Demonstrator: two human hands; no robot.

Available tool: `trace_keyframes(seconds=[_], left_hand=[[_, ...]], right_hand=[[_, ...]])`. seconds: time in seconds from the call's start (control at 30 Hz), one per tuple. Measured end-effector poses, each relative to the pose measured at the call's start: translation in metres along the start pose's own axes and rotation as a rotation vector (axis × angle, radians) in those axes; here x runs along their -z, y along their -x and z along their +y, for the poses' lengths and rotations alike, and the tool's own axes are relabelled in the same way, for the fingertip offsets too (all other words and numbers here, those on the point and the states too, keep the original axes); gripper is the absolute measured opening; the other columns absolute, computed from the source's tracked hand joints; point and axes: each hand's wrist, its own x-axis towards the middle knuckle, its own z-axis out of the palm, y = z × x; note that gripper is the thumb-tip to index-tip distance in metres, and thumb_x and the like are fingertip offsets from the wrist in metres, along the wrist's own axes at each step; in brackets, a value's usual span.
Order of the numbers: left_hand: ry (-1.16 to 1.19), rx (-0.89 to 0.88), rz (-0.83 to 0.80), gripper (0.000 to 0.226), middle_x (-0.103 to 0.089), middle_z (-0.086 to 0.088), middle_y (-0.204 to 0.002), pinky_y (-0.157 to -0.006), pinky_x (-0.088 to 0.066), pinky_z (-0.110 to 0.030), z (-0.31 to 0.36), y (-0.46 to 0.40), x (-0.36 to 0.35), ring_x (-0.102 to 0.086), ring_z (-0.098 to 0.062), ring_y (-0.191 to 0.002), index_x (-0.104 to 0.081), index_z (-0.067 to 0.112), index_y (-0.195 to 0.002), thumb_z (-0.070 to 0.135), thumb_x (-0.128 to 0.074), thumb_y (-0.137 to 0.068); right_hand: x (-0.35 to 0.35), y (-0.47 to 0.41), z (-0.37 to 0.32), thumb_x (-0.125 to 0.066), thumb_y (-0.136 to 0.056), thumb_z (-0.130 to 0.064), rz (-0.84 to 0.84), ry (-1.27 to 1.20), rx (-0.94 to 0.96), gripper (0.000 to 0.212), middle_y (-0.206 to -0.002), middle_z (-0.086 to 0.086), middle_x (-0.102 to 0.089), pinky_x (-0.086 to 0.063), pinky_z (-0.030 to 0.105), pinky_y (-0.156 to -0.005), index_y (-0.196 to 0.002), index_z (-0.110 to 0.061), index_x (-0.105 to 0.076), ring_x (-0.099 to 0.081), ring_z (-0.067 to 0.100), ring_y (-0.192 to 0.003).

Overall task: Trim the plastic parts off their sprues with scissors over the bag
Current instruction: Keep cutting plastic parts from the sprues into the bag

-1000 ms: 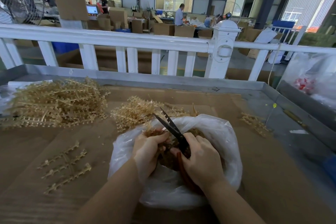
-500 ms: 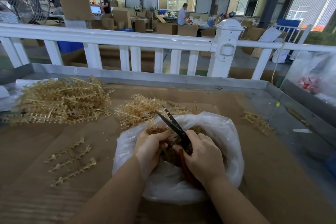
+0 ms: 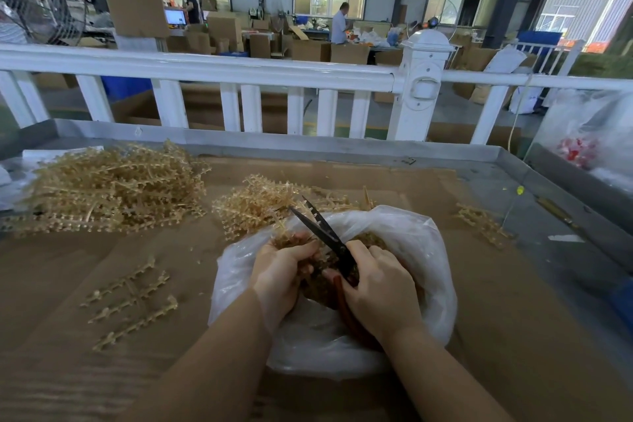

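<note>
Over the open white plastic bag point(image 3: 404, 250), the right hand point(image 3: 380, 288) grips red-handled black scissors point(image 3: 322, 229), blades parted, while the left hand point(image 3: 279, 271) pinches a tan plastic sprue point(image 3: 286, 233). The left fingertips point(image 3: 308, 246) lie near the blades; a hasty snip could nick them or fling parts past the bag's rim.

Both bare forearms reach forward from the bottom edge and converge toward the middle; the left hand point(image 3: 281, 271) is turned with its back toward the camera, fingers curled downward and thumb stretched to the right, pinching something small that cannot be made out; the right hand point(image 3: 380, 288) sits just beside it, knuckles up, fingers curled round the red handles of the scissors point(image 3: 325, 233), whose dark blades stand slightly parted and point up and left.
</note>
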Motion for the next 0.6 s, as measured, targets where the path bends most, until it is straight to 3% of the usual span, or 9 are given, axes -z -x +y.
trace_keyframes(seconds=[0.1, 0.33, 0.6], left_hand=[[0.000, -0.004, -0.011, 0.034, -0.061, -0.021, -0.085, -0.067, -0.047, -0.034, -0.0001, -0.0006, 0.0009, -0.054, -0.017, -0.051, -0.057, -0.012, -0.119, -0.008, -0.059, -0.085], [0.009, -0.007, -0.043, 0.025, -0.064, -0.012, -0.064, -0.045, -0.051, -0.024, 0.0016, -0.0014, -0.0004, -0.057, -0.012, -0.039, -0.060, -0.008, -0.110, -0.009, -0.057, -0.085], [0.015, -0.015, -0.041, 0.029, -0.065, -0.014, -0.072, -0.046, -0.052, -0.024, 0.0007, -0.0023, -0.0008, -0.059, -0.013, -0.041, -0.059, -0.010, -0.114, -0.009, -0.059, -0.084]], right_hand=[[-0.0001, -0.0002, 0.0003, -0.057, -0.089, -0.042, 0.005, 0.000, 0.003, 0.037, -0.095, 0.002, -0.065, -0.051, 0.030, -0.076, -0.117, -0.019, -0.060, -0.059, 0.019, -0.088], [-0.0007, -0.0009, 0.0009, -0.060, -0.088, -0.041, 0.011, 0.008, 0.002, 0.037, -0.095, 0.002, -0.066, -0.049, 0.027, -0.076, -0.118, -0.018, -0.060, -0.060, 0.018, -0.087], [-0.0016, -0.0018, 0.0015, -0.058, -0.088, -0.041, 0.006, 0.013, 0.002, 0.037, -0.095, 0.002, -0.066, -0.049, 0.029, -0.075, -0.117, -0.018, -0.060, -0.060, 0.019, -0.087]])
